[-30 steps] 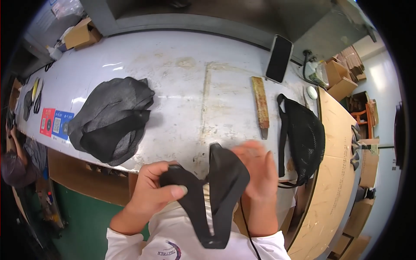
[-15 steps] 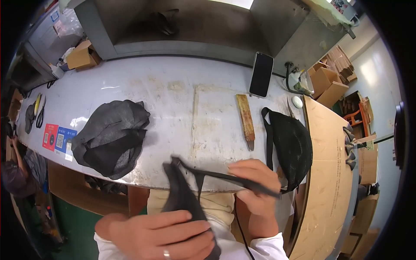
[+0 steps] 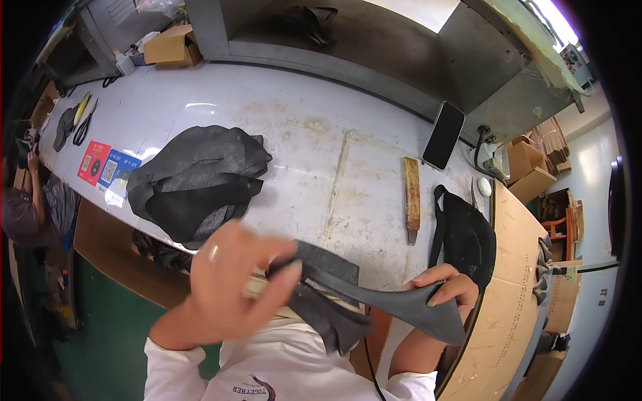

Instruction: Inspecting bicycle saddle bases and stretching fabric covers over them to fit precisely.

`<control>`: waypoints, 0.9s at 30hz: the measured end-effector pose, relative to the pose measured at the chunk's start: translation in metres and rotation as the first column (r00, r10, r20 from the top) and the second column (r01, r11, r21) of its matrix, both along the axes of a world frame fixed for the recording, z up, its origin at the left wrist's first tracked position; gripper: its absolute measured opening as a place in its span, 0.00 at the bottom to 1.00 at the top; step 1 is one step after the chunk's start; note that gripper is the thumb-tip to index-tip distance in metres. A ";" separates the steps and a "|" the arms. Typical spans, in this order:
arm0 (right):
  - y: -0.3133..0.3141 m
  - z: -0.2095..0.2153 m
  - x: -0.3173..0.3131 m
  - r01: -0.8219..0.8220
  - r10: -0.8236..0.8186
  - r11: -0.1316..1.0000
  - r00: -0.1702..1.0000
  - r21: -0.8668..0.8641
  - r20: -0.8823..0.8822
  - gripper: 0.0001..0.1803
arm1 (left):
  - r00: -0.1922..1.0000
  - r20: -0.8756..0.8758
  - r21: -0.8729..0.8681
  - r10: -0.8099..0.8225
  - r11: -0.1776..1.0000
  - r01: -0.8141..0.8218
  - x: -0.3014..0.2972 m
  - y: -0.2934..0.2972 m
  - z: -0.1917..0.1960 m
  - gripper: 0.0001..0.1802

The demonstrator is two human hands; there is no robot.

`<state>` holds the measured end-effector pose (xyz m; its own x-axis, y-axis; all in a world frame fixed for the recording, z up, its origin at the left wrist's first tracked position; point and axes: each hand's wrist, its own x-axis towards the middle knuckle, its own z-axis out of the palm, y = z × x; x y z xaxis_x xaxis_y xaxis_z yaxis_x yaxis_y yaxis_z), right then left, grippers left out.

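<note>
Both my hands hold one black fabric piece point(image 3: 361, 294) stretched between them above the table's near edge. My left hand point(image 3: 234, 281) pinches its left end, where a flap hangs down. My right hand point(image 3: 445, 287) grips the pointed right end. A pile of black fabric pieces point(image 3: 194, 180) lies on the white worktable point(image 3: 301, 147) to the left. A second, smaller black stack point(image 3: 465, 237) rests at the right, just beyond my right hand.
A wooden stick point(image 3: 411, 197) and a dark phone point(image 3: 444, 136) lie at mid right. Scissors and pliers point(image 3: 83, 120), coloured cards point(image 3: 103, 167) and a cardboard box point(image 3: 170, 47) sit far left. A wooden board point(image 3: 508, 307) adjoins the right. Another person point(image 3: 23, 214) stands at the left edge.
The fabric piece went from bunched in both hands to pulled out flat between them. My left hand rose and moved left; my right hand shifted right to the pointed end.
</note>
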<state>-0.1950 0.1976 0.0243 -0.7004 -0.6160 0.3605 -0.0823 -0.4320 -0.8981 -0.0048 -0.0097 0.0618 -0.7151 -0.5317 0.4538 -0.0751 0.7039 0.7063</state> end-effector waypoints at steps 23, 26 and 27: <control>-0.002 -0.076 0.017 0.036 0.015 0.998 0.723 0.059 -0.691 0.16 | 0.831 -0.434 0.842 -0.348 -0.486 0.236 -0.011 0.032 -0.110 0.07; -0.004 -0.086 0.020 0.146 -0.304 0.948 0.675 -0.282 -0.672 0.14 | 0.851 -0.437 0.817 -0.289 -0.524 0.241 -0.011 0.036 -0.103 0.07; -0.004 -0.091 0.015 0.156 -0.313 0.946 0.666 -0.284 -0.677 0.14 | 0.849 -0.444 0.814 -0.286 -0.525 0.249 -0.014 0.039 -0.102 0.07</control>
